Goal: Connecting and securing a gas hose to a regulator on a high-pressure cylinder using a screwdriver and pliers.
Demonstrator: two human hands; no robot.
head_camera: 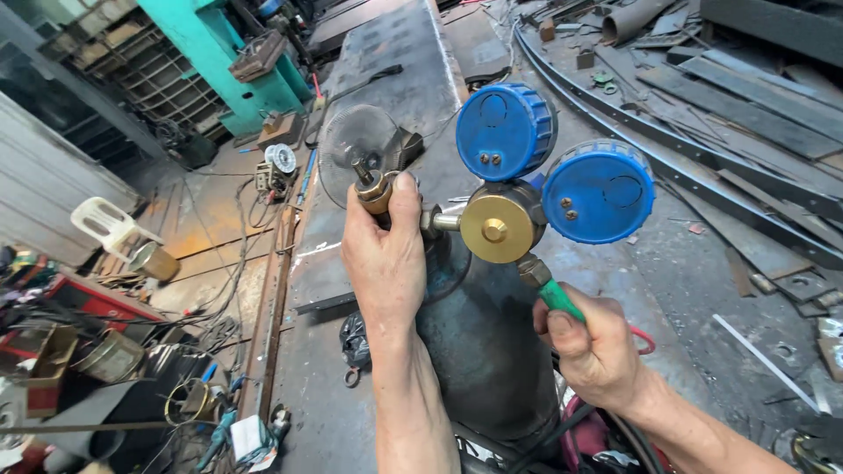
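Observation:
A dark gas cylinder (pixel 483 351) stands upright below me. On its top sits a brass regulator (pixel 494 228) with two round gauges in blue covers (pixel 505 130), backs facing me. My left hand (pixel 386 254) wraps the brass cylinder valve (pixel 376 189) at the top left, thumb on the fitting. My right hand (pixel 597 347) grips a green hose (pixel 558 300) that joins the regulator's lower outlet.
A long dark steel plate (pixel 386 79) runs behind the cylinder. Flat steel bars (pixel 738 105) lie on the floor at right. A teal machine (pixel 219 53) stands at upper left. Cables, tins and a white plastic chair (pixel 105 224) clutter the left floor.

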